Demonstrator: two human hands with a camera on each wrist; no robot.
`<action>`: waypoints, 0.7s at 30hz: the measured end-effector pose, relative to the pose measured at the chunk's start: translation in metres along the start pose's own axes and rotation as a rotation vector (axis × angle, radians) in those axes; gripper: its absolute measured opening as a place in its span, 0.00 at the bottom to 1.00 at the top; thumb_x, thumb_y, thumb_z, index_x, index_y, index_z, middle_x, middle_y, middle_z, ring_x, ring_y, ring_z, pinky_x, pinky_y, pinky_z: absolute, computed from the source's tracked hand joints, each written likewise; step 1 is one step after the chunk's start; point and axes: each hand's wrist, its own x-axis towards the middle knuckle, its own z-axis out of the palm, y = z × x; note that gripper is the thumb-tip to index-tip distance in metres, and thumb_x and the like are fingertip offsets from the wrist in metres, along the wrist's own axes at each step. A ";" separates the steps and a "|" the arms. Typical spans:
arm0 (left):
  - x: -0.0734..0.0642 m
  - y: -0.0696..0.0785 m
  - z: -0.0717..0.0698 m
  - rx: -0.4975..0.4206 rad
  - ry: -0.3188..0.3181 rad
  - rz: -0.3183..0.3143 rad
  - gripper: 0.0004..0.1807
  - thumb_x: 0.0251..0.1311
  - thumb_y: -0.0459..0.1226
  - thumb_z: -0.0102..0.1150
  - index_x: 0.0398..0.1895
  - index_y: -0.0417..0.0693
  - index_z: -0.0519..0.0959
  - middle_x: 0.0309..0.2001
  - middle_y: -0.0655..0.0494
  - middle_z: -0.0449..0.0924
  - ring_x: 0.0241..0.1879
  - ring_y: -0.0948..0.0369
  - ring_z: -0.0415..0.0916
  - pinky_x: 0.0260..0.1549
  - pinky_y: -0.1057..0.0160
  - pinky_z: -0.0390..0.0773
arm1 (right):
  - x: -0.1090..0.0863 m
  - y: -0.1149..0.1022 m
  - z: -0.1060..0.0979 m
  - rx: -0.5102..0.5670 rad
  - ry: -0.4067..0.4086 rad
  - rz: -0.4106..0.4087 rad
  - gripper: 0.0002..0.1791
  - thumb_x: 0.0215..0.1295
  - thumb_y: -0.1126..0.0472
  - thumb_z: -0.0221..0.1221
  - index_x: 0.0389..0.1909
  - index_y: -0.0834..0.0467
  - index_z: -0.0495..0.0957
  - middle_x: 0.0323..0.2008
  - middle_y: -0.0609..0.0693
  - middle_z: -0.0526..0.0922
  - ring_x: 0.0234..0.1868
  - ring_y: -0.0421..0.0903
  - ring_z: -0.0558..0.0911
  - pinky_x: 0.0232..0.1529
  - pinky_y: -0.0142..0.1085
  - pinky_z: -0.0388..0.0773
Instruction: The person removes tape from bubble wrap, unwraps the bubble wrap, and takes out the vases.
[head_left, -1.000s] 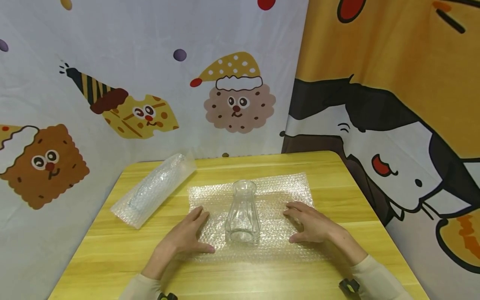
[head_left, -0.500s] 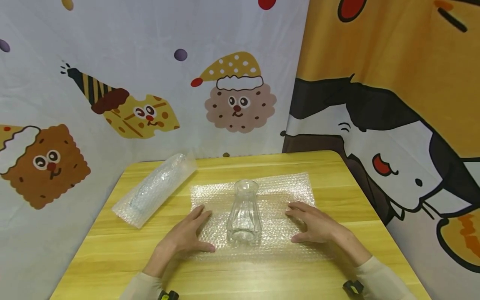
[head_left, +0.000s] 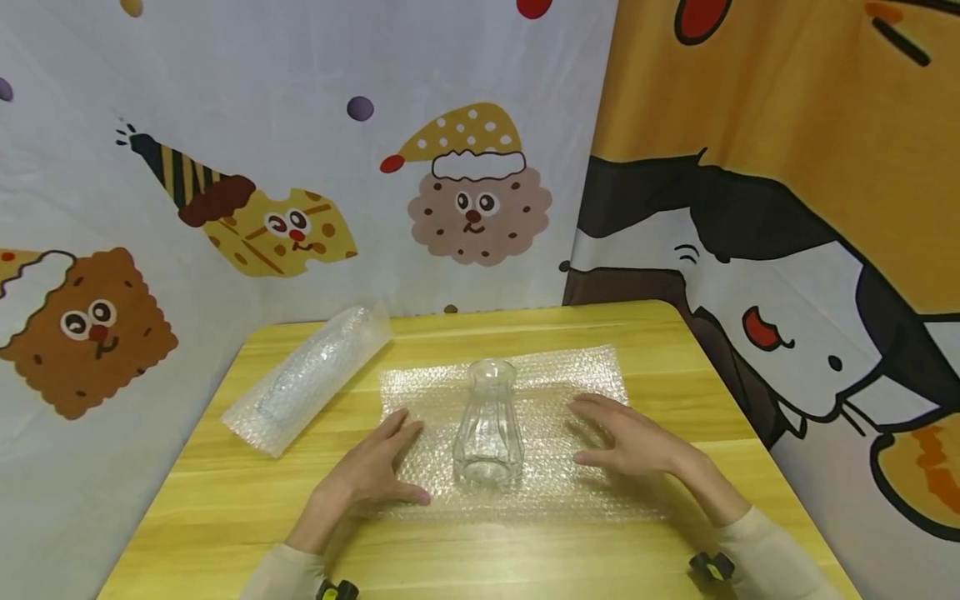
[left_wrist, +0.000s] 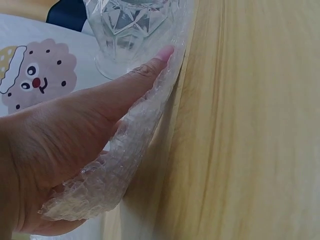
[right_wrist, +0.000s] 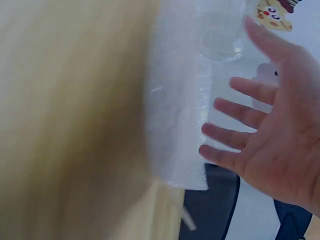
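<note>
A clear glass vase (head_left: 487, 433) with a faceted body lies on its side in the middle of a sheet of bubble wrap (head_left: 543, 458), its wide base towards me and its narrower neck pointing away. My left hand (head_left: 375, 467) rests at the left end of the sheet, fingers spread. In the left wrist view its thumb (left_wrist: 145, 72) lies along the wrap near the vase, and crumpled wrap hides the other fingers. My right hand (head_left: 630, 437) hovers over the right end of the sheet. The right wrist view shows its fingers (right_wrist: 240, 112) spread and straight, holding nothing.
Another object wrapped in bubble wrap (head_left: 315, 375) lies slanted at the back left of the wooden table (head_left: 517, 562). Cartoon-printed curtains (head_left: 480, 67) hang right behind the table's back edge and along its sides.
My right hand has risen slightly off the sheet, its fingers and thumb straighter than before. The left hand, the vase and the wrapped object stay where they were.
</note>
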 end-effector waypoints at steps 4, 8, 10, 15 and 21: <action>-0.001 0.001 0.000 0.001 0.012 0.006 0.74 0.41 0.71 0.86 0.91 0.53 0.63 0.94 0.40 0.46 0.89 0.33 0.56 0.84 0.27 0.66 | 0.012 -0.014 -0.002 0.115 0.053 -0.030 0.48 0.76 0.38 0.70 0.87 0.57 0.66 0.86 0.65 0.67 0.85 0.72 0.69 0.80 0.80 0.67; 0.000 0.001 -0.001 -0.002 0.023 0.016 0.73 0.42 0.70 0.87 0.90 0.51 0.65 0.93 0.38 0.48 0.90 0.33 0.54 0.85 0.27 0.65 | 0.028 -0.027 0.005 0.281 0.064 -0.003 0.45 0.80 0.40 0.67 0.88 0.55 0.64 0.86 0.62 0.68 0.82 0.71 0.73 0.78 0.77 0.74; 0.000 0.001 -0.001 -0.003 0.028 0.025 0.72 0.42 0.69 0.87 0.89 0.50 0.66 0.93 0.37 0.49 0.90 0.33 0.54 0.85 0.27 0.65 | 0.036 -0.033 0.009 0.386 0.048 0.022 0.44 0.82 0.42 0.65 0.89 0.56 0.62 0.87 0.63 0.67 0.82 0.72 0.73 0.79 0.73 0.75; 0.002 0.001 -0.002 -0.004 0.039 0.044 0.71 0.42 0.68 0.89 0.88 0.48 0.67 0.92 0.35 0.51 0.89 0.32 0.54 0.85 0.27 0.64 | 0.056 -0.048 0.017 0.562 0.010 0.105 0.45 0.85 0.42 0.62 0.90 0.59 0.59 0.88 0.65 0.63 0.83 0.72 0.72 0.81 0.70 0.75; 0.002 0.001 -0.001 -0.016 0.048 0.047 0.72 0.41 0.68 0.89 0.88 0.48 0.67 0.92 0.35 0.52 0.89 0.31 0.54 0.85 0.26 0.63 | 0.074 -0.059 0.022 0.575 0.009 0.226 0.49 0.83 0.33 0.60 0.90 0.57 0.59 0.85 0.62 0.71 0.80 0.67 0.77 0.78 0.70 0.78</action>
